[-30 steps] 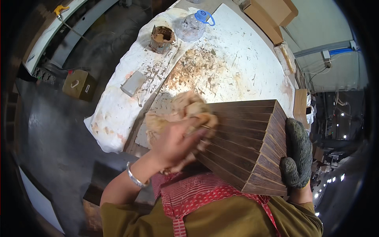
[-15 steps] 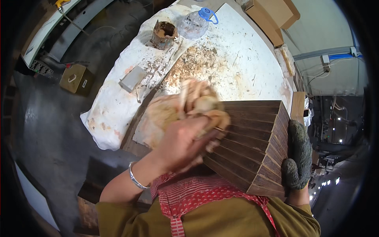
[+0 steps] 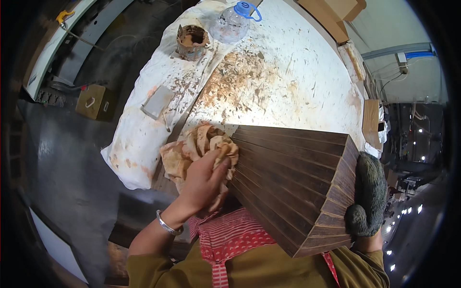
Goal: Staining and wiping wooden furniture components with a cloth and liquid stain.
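Note:
A dark brown wooden piece (image 3: 290,175), built of narrow strips, slants across in front of me and widens toward the right. Its stepped end face shows paler edges. My bare left hand (image 3: 201,177), with a silver bangle at the wrist, is closed round a crumpled, brown-stained cloth (image 3: 204,139). The cloth lies against the narrow left end of the piece. In a dark grey knitted glove, my right hand (image 3: 370,197) holds the wide end from the right; the undersides of its fingers are hidden.
A white-covered table (image 3: 312,86) is spattered with brown flecks. On it stand a crusted pot (image 3: 192,50) and a clear plastic bottle (image 3: 230,26) with a blue cap, plus a flat grey block (image 3: 157,102). An open cardboard box (image 3: 331,17) is at the far right.
My left hand and the cloth have moved left and a little down along the wooden piece, baring more of its top. The piece and my gloved right hand sit slightly lower and further right in view.

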Motion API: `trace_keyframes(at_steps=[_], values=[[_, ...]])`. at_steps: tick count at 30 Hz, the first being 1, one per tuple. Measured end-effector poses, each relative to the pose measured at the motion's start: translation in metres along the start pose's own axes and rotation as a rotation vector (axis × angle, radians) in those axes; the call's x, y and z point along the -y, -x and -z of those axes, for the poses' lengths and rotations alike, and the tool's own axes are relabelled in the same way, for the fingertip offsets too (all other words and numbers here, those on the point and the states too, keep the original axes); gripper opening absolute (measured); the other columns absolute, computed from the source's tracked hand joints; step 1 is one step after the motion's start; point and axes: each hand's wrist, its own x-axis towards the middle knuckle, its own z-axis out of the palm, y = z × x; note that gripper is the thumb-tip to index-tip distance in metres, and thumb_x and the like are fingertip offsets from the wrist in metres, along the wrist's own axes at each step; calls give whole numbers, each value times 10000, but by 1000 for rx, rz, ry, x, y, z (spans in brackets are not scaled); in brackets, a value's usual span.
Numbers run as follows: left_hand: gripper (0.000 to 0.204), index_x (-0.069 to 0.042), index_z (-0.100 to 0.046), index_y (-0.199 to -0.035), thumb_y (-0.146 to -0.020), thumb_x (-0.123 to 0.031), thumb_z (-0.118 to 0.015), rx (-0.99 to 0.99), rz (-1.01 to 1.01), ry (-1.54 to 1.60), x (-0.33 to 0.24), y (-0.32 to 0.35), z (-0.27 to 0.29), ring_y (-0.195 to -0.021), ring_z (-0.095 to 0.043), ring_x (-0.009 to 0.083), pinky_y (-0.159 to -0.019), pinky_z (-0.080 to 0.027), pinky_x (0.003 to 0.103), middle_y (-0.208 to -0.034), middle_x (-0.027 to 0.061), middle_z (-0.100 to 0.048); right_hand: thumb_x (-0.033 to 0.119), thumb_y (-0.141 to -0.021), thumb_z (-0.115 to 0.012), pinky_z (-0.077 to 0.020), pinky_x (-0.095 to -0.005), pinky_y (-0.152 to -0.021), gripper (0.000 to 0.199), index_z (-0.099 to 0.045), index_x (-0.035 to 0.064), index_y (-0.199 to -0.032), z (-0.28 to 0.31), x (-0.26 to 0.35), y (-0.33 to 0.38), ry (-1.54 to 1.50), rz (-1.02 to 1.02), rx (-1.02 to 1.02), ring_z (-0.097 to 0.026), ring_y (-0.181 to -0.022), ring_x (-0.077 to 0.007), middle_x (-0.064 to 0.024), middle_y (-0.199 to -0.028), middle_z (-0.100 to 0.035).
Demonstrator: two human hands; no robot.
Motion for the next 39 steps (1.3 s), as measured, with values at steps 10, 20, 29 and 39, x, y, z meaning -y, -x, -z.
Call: trace_keyframes(at_steps=[10,20,29,39], values=[[197,31,-540,-1020,-848,-54,-586,46,-202,-186,-3,-7,1,-674,-551,361,-610,-438,373,-783,194,-549,591,-761,-621,-345,-487,-999,810,-514,-27,-1272,7,-3,0,7,-18,16,-486,-1175,-402,-212,-1245,-546],[155,-17,-518,-947,-822,-44,-605,169,-256,-280,-27,-11,9,-664,-547,370,-581,-433,400,-761,164,-528,617,-811,-548,-238,-455,-1091,856,-421,-36,-1350,12,-5,7,-30,-86,98,-378,-1296,-338,-194,-1369,-445],[190,0,-493,-805,-692,16,-644,23,-695,-175,-49,-9,1,-618,-493,354,-539,-395,422,-693,142,-462,599,-792,-587,-270,-464,-1071,847,-449,-40,-1331,6,-5,8,-106,-109,16,-408,-1264,-350,-200,-1339,-472],[173,18,-503,-851,-725,24,-620,-50,-749,-240,-41,-8,-8,-620,-508,357,-537,-416,397,-716,169,-482,611,-761,-632,-352,-465,-1017,833,-521,-36,-1273,-2,-2,10,-153,-124,-93,-467,-1209,-380,-218,-1261,-533]])
